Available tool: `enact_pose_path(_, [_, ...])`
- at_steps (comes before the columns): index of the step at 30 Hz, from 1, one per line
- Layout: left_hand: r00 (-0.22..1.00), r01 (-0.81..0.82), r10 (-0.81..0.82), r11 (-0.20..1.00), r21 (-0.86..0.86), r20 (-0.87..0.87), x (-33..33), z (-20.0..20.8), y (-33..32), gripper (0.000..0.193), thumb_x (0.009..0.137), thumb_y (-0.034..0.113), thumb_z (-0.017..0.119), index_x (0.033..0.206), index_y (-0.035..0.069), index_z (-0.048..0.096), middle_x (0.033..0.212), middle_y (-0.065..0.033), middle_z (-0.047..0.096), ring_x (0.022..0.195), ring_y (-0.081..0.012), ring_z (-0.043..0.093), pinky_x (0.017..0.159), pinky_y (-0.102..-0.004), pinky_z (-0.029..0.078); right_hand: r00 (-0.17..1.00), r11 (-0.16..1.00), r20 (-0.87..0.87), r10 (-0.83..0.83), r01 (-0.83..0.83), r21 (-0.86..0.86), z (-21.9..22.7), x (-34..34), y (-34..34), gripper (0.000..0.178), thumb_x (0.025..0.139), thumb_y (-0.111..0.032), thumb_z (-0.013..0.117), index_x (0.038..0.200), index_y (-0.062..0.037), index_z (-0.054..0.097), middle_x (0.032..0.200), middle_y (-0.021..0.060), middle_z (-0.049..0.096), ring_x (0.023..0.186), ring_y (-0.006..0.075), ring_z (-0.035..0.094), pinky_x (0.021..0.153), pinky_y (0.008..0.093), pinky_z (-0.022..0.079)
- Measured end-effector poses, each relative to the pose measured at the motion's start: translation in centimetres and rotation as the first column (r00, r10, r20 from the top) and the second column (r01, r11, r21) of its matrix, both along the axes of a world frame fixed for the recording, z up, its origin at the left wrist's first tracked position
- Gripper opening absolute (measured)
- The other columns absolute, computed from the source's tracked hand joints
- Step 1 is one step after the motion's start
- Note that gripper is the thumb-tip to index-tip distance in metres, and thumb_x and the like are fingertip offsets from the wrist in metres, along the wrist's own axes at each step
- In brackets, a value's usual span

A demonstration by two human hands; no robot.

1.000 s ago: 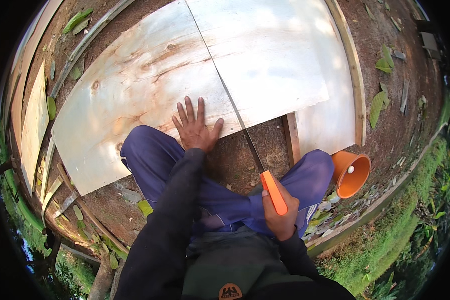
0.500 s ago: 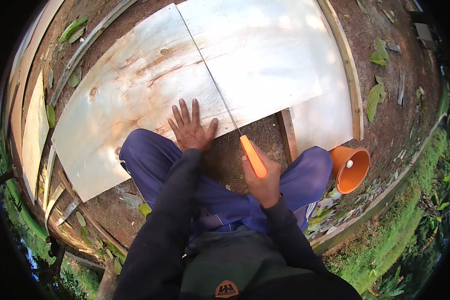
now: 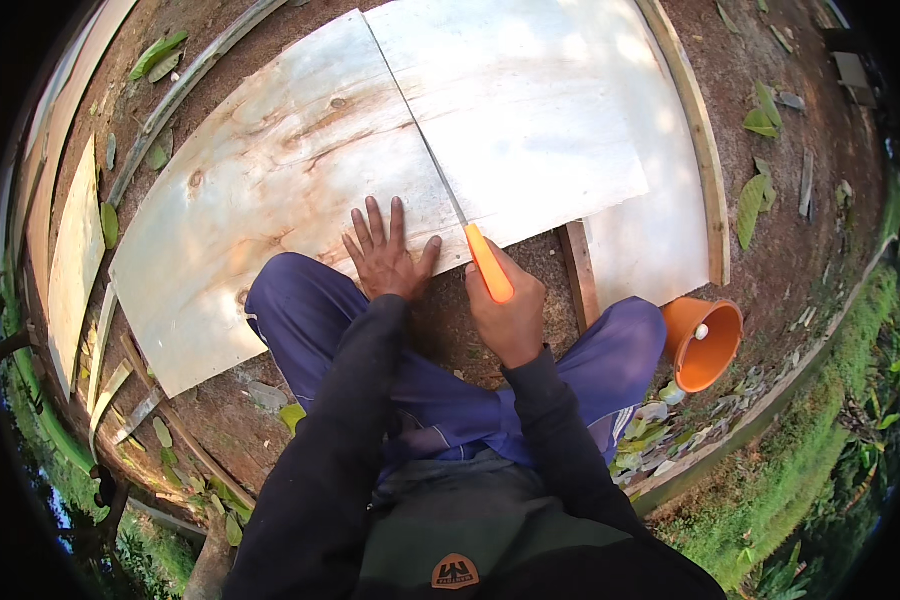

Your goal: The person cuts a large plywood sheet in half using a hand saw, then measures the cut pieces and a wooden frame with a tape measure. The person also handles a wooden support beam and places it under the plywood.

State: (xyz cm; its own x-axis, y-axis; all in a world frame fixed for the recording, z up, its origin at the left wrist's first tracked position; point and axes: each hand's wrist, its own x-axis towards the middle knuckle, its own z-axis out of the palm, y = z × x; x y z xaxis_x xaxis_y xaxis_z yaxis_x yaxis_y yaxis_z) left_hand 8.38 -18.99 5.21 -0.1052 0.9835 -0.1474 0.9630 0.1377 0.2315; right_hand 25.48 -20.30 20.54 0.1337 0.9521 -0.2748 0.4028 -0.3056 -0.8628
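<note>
My right hand [image 3: 510, 312] is wrapped round the orange handle [image 3: 490, 265] of a handsaw, at the near edge of a plywood sheet [image 3: 270, 200]. The saw's thin blade [image 3: 452, 195] shows edge-on, lying along a dark straight line that crosses the sheet to its far edge. Where blade ends and line begins is hard to tell. My left hand [image 3: 390, 258] presses flat on the plywood just left of that line, fingers spread. My legs are folded at the sheet's near edge.
Under the sheet's right part lie another pale panel [image 3: 650, 245] and a wooden batten [image 3: 578, 270]. A long timber strip [image 3: 705, 160] borders the right. An orange bucket [image 3: 685, 345] lies tipped beside my right knee. Wood strips, offcuts [image 3: 75, 270] and leaves are scattered on the soil at left.
My right hand and the saw handle have moved forward and slightly left, over the sheet's near edge. My left hand stays flat on the plywood.
</note>
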Motion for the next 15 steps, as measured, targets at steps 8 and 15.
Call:
enact_pose_path(8, [1.0, -0.007, 0.007, 1.0, -0.008, 0.008, 0.0, 0.0, 0.2, 0.096, 0.092, 0.075, 0.053, 0.168, 0.024, 0.025, 0.176, -0.0137, 0.006, 0.162, -0.0383, -0.002, 0.126, -0.0619, -0.003, 1.0, 0.996, 0.015, -0.001, 0.0, 0.084, 2.1, 2.4, -9.1, 0.041, 0.092, -0.006, 0.07, 0.131, 0.0066, 0.066, 0.094, 0.0228, 0.074, 0.075, 0.0267, 0.076, 0.07, 0.0342, 0.058])
enact_pose_path(15, [1.0, -0.006, 0.006, 1.0, -0.027, 0.004, -0.5, 0.0, -0.2, 0.096, 0.092, 0.074, 0.053, 0.168, 0.023, 0.024, 0.176, -0.0142, 0.006, 0.162, -0.0383, -0.002, 0.126, -0.0624, -0.003, 1.0, 0.985, 0.011, -0.016, 0.014, 0.173, 0.6, 2.1, -7.8, 0.04, 0.092, -0.004, 0.069, 0.131, 0.005, 0.067, 0.093, 0.0207, 0.075, 0.073, 0.0251, 0.074, 0.069, 0.0346, 0.058])
